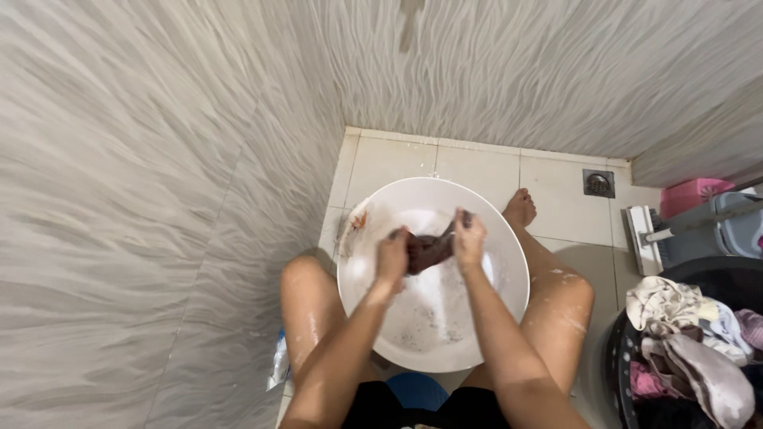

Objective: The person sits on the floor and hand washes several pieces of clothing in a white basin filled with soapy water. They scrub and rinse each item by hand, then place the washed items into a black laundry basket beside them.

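Observation:
A dark brown wet cloth [429,249] is stretched between both my hands above a round white basin [509,262] of soapy water. My left hand [393,256] grips its left end, and my right hand [468,237] grips its right end a little higher. The basin sits on the tiled floor between my bare knees. A small orange and white item [357,221] lies at the basin's left rim.
A dark laundry basket [628,357] heaped with clothes stands at the right. Behind it are a white brush [642,238], a pink container [693,193] and a grey tub [735,222]. A floor drain [598,183] sits near the far wall. A blue stool [417,391] is under me.

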